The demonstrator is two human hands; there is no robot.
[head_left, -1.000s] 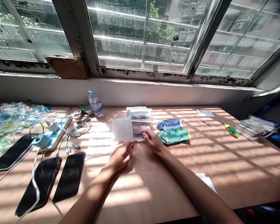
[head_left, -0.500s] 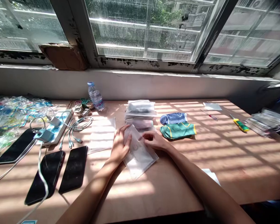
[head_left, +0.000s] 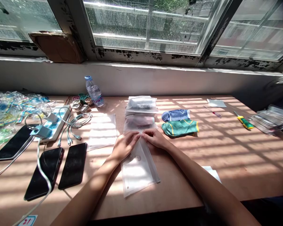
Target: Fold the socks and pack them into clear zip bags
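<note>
A frosted plastic zip bag (head_left: 139, 171) with a faint printed mark lies on the table in front of me. My left hand (head_left: 126, 144) pinches its far edge, fingertips pressed together. Close beside it, my right hand (head_left: 154, 137) pinches the same edge, the two sets of fingertips almost touching. Just beyond my hands is a stack of filled frosted bags (head_left: 141, 105) with small dark print. Right of the stack lie folded green socks (head_left: 180, 128) with yellow trim and folded blue socks (head_left: 175, 115). To the left rests another flat frosted bag (head_left: 102, 131).
On the left are phones (head_left: 73, 166), a power strip (head_left: 58, 124) with chargers, coiled cables (head_left: 79, 121) and crinkled clear wrappers (head_left: 11, 110). A water bottle (head_left: 94, 91) stands near the wall. Rightward lie a yellow-green screwdriver (head_left: 244, 121), a thin screwdriver (head_left: 212, 111) and clear packages (head_left: 271, 119).
The bag has turned straighter and its near end has come closer to me. Both hands have drawn together at its far edge. The view has tilted down slightly.
</note>
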